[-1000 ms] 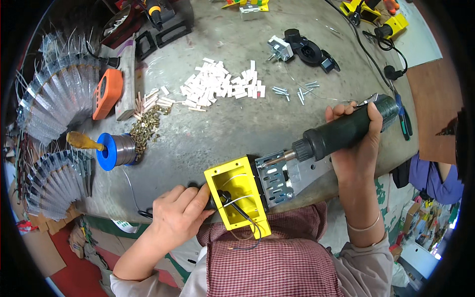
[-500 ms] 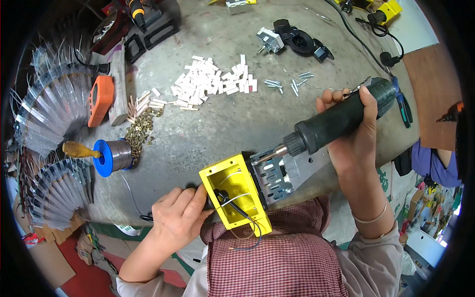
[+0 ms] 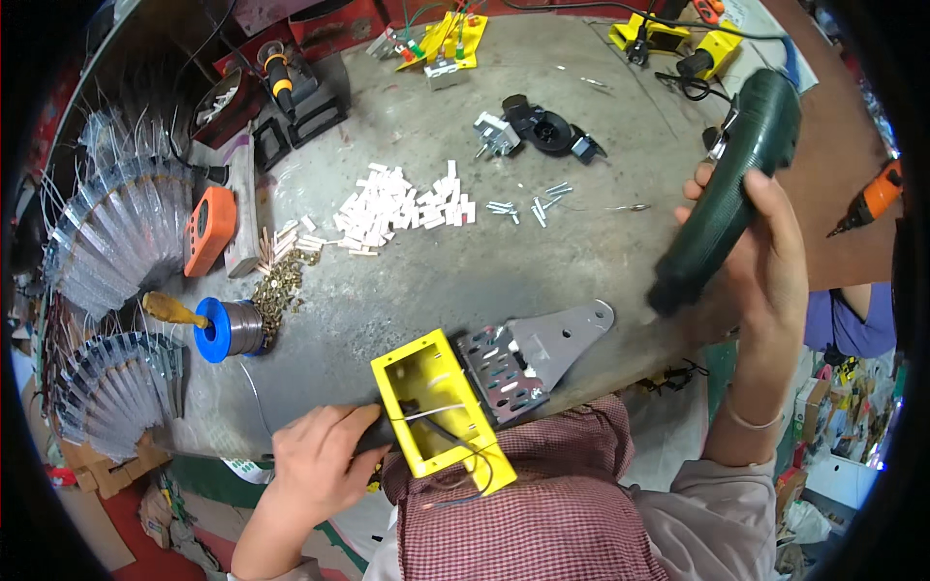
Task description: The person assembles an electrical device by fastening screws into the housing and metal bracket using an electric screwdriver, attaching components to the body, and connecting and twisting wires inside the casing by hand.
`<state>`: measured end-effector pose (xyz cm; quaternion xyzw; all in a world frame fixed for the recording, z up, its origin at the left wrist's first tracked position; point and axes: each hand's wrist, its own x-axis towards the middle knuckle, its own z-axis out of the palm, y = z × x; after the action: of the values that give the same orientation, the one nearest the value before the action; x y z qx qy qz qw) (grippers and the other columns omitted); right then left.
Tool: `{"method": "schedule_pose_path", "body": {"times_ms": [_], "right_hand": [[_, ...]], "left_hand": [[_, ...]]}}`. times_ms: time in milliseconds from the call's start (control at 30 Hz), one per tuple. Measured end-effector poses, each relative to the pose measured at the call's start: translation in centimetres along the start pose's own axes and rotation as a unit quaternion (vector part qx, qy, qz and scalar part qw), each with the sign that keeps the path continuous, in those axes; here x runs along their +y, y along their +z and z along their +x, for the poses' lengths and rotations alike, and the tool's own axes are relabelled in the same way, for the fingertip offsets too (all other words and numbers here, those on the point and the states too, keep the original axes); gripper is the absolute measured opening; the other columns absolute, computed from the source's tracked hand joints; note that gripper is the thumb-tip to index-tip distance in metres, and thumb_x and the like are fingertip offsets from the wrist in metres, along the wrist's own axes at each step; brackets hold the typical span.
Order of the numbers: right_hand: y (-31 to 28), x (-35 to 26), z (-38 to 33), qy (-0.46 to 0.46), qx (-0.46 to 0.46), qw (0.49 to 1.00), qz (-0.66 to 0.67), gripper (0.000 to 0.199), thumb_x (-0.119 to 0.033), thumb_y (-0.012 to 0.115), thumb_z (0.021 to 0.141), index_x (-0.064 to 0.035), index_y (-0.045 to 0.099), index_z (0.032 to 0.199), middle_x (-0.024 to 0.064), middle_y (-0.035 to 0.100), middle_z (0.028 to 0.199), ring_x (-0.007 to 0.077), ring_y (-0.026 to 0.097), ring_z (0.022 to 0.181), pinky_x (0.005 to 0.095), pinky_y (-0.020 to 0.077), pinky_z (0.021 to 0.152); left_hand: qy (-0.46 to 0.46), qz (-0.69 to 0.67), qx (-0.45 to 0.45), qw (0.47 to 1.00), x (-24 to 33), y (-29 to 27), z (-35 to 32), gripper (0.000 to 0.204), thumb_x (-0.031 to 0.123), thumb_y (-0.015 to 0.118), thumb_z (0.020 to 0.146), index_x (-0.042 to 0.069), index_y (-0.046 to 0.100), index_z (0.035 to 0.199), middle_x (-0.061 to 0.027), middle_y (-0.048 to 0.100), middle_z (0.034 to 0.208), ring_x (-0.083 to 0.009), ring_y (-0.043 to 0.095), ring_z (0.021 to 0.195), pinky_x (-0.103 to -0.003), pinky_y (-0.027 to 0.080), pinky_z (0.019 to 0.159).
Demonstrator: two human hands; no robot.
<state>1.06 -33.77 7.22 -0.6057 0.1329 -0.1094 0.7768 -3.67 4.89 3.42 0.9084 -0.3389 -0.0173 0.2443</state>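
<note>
A yellow open-topped box [image 3: 415,460] lies at the table's front edge, against the checked apron. Black cable and loose wires [image 3: 455,441] show inside it and hang over its near side. Joined to its right is a slotted metal bracket [image 3: 499,373] with a tapering grey plate [image 3: 567,334]. My left hand [image 3: 325,460] is closed round a black cord-like part [image 3: 373,438] at the box's left side; its exact form is partly hidden by the fingers. My right hand [image 3: 765,242] grips a dark green power screwdriver [image 3: 727,194], raised clear of the bracket, its tip blurred.
White blocks [image 3: 387,208], screws [image 3: 538,206] and small brass pieces [image 3: 281,286] lie mid-table. A solder spool [image 3: 228,329] stands left, near an orange device [image 3: 210,230] and fanned metal strips [image 3: 116,228]. Black parts [image 3: 552,134] lie farther back. Another person's purple sleeve [image 3: 833,329] shows at right.
The screwdriver has lifted off the bracket and swung up and right in my right hand. My left hand has slid slightly left and down from the box. The view has shifted too.
</note>
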Motion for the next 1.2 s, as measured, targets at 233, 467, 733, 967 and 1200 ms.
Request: {"method": "schedule_pose_path", "body": {"times_ms": [233, 467, 733, 967, 1200], "right_hand": [[-8.2, 2.9, 1.1, -0.038, 0.043, 0.917, -0.394, 0.067, 0.000, 0.062, 0.087, -0.0045, 0.033, 0.148, 0.0102, 0.063, 0.102, 0.0154, 0.061, 0.089, 0.0290, 0.0502, 0.081], [-3.8, 2.4, 0.8, -0.241, 0.036, 0.730, -0.639, 0.016, -0.007, 0.068, 0.078, -0.0027, 0.065, 0.092, 0.0104, 0.063, 0.085, 0.0286, 0.063, 0.080, 0.0360, 0.0499, 0.071], [2.2, 7.8, 7.4, -0.365, -0.251, 0.645, -0.623, 0.010, -0.006, 0.065, 0.075, -0.0055, 0.065, 0.085, 0.0108, 0.061, 0.086, 0.0320, 0.063, 0.080, 0.0429, 0.0521, 0.070], [2.6, 8.7, 8.2, -0.385, -0.252, 0.600, -0.654, 0.011, -0.011, 0.066, 0.077, -0.0038, 0.059, 0.082, 0.0126, 0.059, 0.084, 0.0340, 0.062, 0.074, 0.0425, 0.0516, 0.063], [4.3, 5.1, 2.5, -0.134, -0.312, 0.863, -0.375, 0.010, -0.003, 0.067, 0.080, 0.0006, 0.062, 0.088, 0.0069, 0.063, 0.082, 0.0102, 0.060, 0.071, 0.0257, 0.0512, 0.063]], "left_hand": [[-0.170, -0.287, -0.285, 0.899, -1.6, -3.0, 1.5, 0.034, 0.031, 0.054, 0.096, -0.001, 0.062, 0.106, -0.0177, 0.064, 0.076, -0.0366, 0.065, 0.069, -0.041, 0.050, 0.063], [-0.119, -0.032, -0.125, 0.985, 0.1, -1.0, 1.7, 0.020, 0.013, 0.066, 0.083, 0.003, 0.065, 0.100, -0.0148, 0.063, 0.089, -0.0335, 0.063, 0.080, -0.041, 0.050, 0.067], [-0.024, 0.041, 0.110, 0.993, 3.5, 0.1, 1.4, 0.027, -0.003, 0.071, 0.066, 0.003, 0.065, 0.092, -0.0090, 0.061, 0.086, -0.0282, 0.061, 0.076, -0.036, 0.048, 0.064], [0.017, 0.042, 0.151, 0.987, 4.4, 0.9, 1.9, 0.028, -0.004, 0.071, 0.064, 0.003, 0.066, 0.091, -0.0085, 0.063, 0.085, -0.0266, 0.061, 0.074, -0.035, 0.049, 0.063], [-0.015, 0.031, 0.136, 0.990, 5.0, 1.8, 3.5, 0.043, 0.006, 0.077, 0.065, 0.002, 0.064, 0.106, -0.0128, 0.062, 0.099, -0.0336, 0.059, 0.094, -0.042, 0.048, 0.080]]}}
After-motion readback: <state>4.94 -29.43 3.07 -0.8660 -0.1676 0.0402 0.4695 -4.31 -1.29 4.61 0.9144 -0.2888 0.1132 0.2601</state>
